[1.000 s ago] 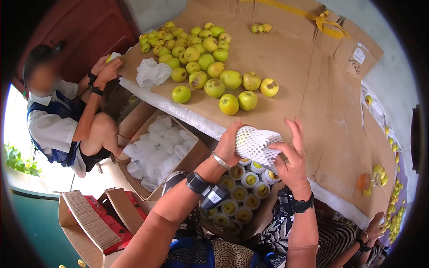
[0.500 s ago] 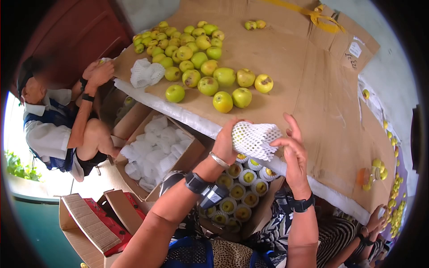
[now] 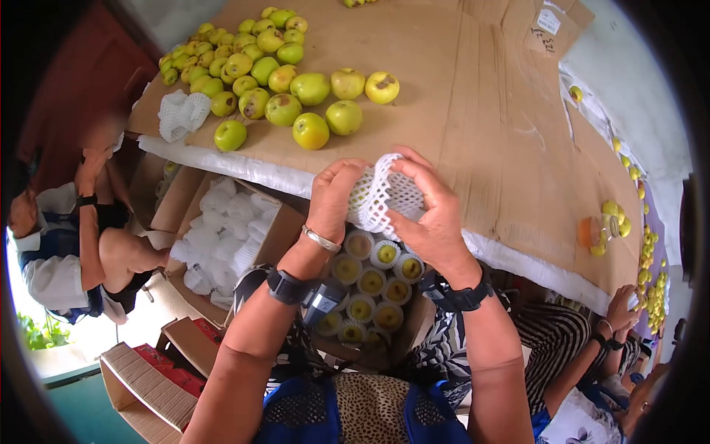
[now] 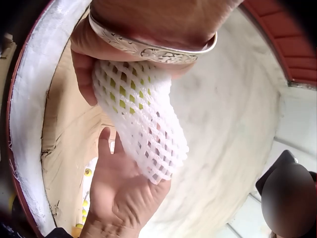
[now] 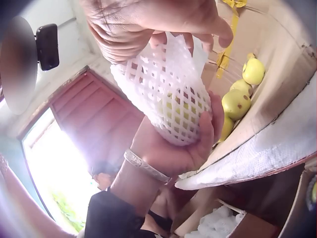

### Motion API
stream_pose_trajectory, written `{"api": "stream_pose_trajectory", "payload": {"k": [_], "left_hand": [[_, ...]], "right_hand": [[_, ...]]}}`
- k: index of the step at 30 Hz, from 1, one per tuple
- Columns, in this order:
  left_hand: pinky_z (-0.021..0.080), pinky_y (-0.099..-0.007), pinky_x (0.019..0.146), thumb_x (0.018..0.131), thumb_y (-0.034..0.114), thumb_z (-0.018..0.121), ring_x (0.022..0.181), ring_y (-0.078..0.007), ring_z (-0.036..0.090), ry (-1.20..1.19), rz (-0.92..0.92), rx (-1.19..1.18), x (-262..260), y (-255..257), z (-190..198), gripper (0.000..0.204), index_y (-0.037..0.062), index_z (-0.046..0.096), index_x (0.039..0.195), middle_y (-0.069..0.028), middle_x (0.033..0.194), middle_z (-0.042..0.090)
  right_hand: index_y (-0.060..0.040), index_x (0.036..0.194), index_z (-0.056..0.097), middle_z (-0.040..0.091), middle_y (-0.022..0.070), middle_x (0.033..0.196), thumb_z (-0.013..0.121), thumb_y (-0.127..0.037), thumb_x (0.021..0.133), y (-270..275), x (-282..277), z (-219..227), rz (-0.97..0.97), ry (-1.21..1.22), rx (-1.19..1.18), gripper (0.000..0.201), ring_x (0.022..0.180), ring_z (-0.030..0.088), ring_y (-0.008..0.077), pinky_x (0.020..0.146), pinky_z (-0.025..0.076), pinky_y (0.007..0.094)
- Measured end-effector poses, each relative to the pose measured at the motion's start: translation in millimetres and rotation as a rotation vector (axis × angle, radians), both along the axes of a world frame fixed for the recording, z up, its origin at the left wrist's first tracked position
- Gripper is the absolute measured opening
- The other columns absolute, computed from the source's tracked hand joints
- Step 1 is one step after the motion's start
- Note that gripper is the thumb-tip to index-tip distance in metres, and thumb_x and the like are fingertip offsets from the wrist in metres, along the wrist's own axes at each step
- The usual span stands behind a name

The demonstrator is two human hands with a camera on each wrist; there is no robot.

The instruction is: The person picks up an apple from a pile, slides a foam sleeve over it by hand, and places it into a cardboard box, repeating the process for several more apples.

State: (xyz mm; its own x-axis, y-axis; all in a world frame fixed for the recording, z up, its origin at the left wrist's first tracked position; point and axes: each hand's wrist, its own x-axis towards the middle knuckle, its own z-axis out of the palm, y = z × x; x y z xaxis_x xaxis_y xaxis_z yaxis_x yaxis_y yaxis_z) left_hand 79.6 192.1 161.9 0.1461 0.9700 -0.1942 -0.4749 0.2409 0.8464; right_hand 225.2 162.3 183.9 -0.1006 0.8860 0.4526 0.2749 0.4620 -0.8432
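My left hand [image 3: 331, 198] holds a green apple [image 5: 176, 108] inside a white foam net sleeve [image 3: 372, 198]. In the right wrist view the palm cups the covered end from below. My right hand [image 3: 433, 218] grips the loose end of the sleeve, thumb at the near side and fingers over the far rim. Green shows through the mesh in the left wrist view, next to a silver bangle [image 4: 148, 53]. Below both hands stands a box of apples in foam sleeves [image 3: 371, 280], partly covered by my arms.
Loose apples [image 3: 282, 109] lie in a heap on the cardboard-covered table [image 3: 473, 148], beside a spare foam net [image 3: 183, 115]. A carton of foam nets [image 3: 222, 233] is at left. One person crouches there; another sits at right. A jar [image 3: 592, 231] stands at the table's right.
The right hand has moved from lightly touching the sleeve's end with spread fingers to gripping it, its rim now turned up toward me. The head view has shifted, so the table appears further left.
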Motion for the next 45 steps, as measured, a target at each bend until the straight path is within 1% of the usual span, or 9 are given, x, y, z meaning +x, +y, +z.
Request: {"api": "stream_pose_trajectory", "payload": {"k": [6, 8, 19, 27, 30, 32, 34, 42, 45], "left_hand": [[0.047, -0.0255, 0.062, 0.087, 0.018, 0.047, 0.071, -0.0129, 0.057, 0.125, -0.125, 0.102, 1, -4, -10, 0.023, 0.0001, 0.055, 0.098, -0.005, 0.08, 0.059], [0.046, -0.0278, 0.065, 0.087, 0.023, 0.045, 0.073, -0.0147, 0.056, 0.675, -0.06, 0.52, -1, -4, -11, 0.027, -0.0006, 0.054, 0.098, -0.0044, 0.08, 0.058], [0.047, -0.0301, 0.077, 0.087, 0.028, 0.043, 0.084, -0.0171, 0.058, -0.135, -0.241, -0.048, -1, -2, -13, 0.034, 0.0, 0.051, 0.105, -0.0087, 0.091, 0.058], [0.047, -0.0338, 0.08, 0.09, 0.027, 0.031, 0.089, -0.0216, 0.058, -0.521, -0.215, -0.006, -12, 9, -5, 0.041, -0.0001, 0.048, 0.115, -0.01, 0.097, 0.059], [0.048, -0.0353, 0.079, 0.09, 0.026, 0.031, 0.088, -0.0219, 0.058, -0.475, -0.037, -0.075, -16, 9, -3, 0.039, 0.0001, 0.05, 0.112, -0.0104, 0.096, 0.06], [0.048, -0.0365, 0.078, 0.09, 0.027, 0.033, 0.088, -0.0219, 0.059, 0.096, -0.064, 0.261, -25, 12, -15, 0.035, 0.0013, 0.052, 0.105, -0.0098, 0.096, 0.06], [0.048, -0.0364, 0.078, 0.09, 0.027, 0.034, 0.088, -0.022, 0.059, -0.494, -0.07, -0.124, -22, 15, -10, 0.033, 0.0021, 0.052, 0.103, -0.0094, 0.096, 0.06], [0.046, -0.0345, 0.08, 0.091, 0.023, 0.04, 0.091, -0.0198, 0.057, -0.27, -0.021, -0.089, -15, 9, -11, 0.028, 0.0012, 0.05, 0.106, -0.0079, 0.099, 0.059], [0.046, -0.0343, 0.082, 0.092, 0.025, 0.038, 0.094, -0.0208, 0.057, 0.321, -0.007, 0.265, -21, 14, -40, 0.03, 0.0015, 0.05, 0.107, -0.0081, 0.101, 0.058]], "right_hand": [[-0.001, 0.111, 0.045, 0.051, 0.0197, 0.111, 0.072, -0.014, 0.064, -3, -4, 6, -0.03, -0.197, 0.001, 0.056, 0.104, 0.051, 0.0346, 0.089, 0.042, 0.0386], [-0.0016, 0.111, 0.043, 0.051, 0.02, 0.109, 0.071, -0.016, 0.065, -3, -3, 9, -0.011, -0.22, -0.042, 0.056, 0.102, 0.051, 0.0356, 0.088, 0.042, 0.0394], [-0.0014, 0.109, 0.044, 0.053, 0.0194, 0.102, 0.067, -0.024, 0.07, -1, 2, 4, 0.015, -0.167, -0.164, 0.05, 0.094, 0.053, 0.0345, 0.083, 0.044, 0.0387], [0.0014, 0.095, 0.055, 0.059, 0.0121, 0.095, 0.057, -0.013, 0.079, 2, 10, -3, -0.019, 0.11, -0.398, 0.021, 0.083, 0.059, 0.0183, 0.071, 0.048, 0.0301], [0.001, 0.093, 0.056, 0.059, 0.0119, 0.096, 0.059, -0.011, 0.076, 2, 5, -8, -0.048, -0.048, -0.192, 0.021, 0.084, 0.059, 0.0195, 0.071, 0.048, 0.0313], [0.0001, 0.091, 0.056, 0.059, 0.0119, 0.096, 0.061, -0.01, 0.074, 1, 2, -10, -0.059, -0.135, -0.036, 0.021, 0.083, 0.059, 0.0209, 0.071, 0.048, 0.032], [-0.0014, 0.091, 0.056, 0.059, 0.012, 0.095, 0.063, -0.01, 0.072, 3, -1, -14, -0.049, -0.177, 0.1, 0.022, 0.082, 0.059, 0.0228, 0.07, 0.047, 0.0325], [-0.0034, 0.086, 0.054, 0.058, 0.0098, 0.083, 0.068, -0.008, 0.069, 1, -7, -5, -0.033, -0.109, -0.104, 0.023, 0.074, 0.058, 0.0232, 0.067, 0.047, 0.0312], [-0.004, 0.081, 0.053, 0.056, 0.008, 0.077, 0.068, -0.006, 0.067, 1, -9, -14, -0.036, -0.114, -0.064, 0.02, 0.07, 0.056, 0.0233, 0.064, 0.047, 0.0318]]}}
